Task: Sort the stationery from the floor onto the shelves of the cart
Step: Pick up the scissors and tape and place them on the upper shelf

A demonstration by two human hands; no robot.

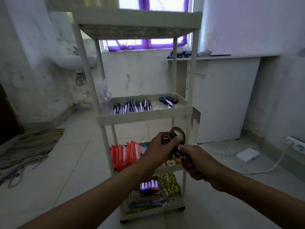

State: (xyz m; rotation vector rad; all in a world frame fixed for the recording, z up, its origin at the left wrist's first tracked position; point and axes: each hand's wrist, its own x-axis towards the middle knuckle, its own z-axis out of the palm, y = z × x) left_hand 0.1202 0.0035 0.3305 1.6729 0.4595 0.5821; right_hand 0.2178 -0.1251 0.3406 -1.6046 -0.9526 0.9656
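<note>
Scissors with dark oval loop handles are gripped by the left hand in front of the white plastic cart; the right hand is clenched round what seem to be the metal blades. Pens lie on the middle shelf.

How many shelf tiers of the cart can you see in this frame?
4. The top tier sits at window height, the second holds pens and scissors, the third is partly hidden behind the hands, and the bottom tier is near the floor.
</note>
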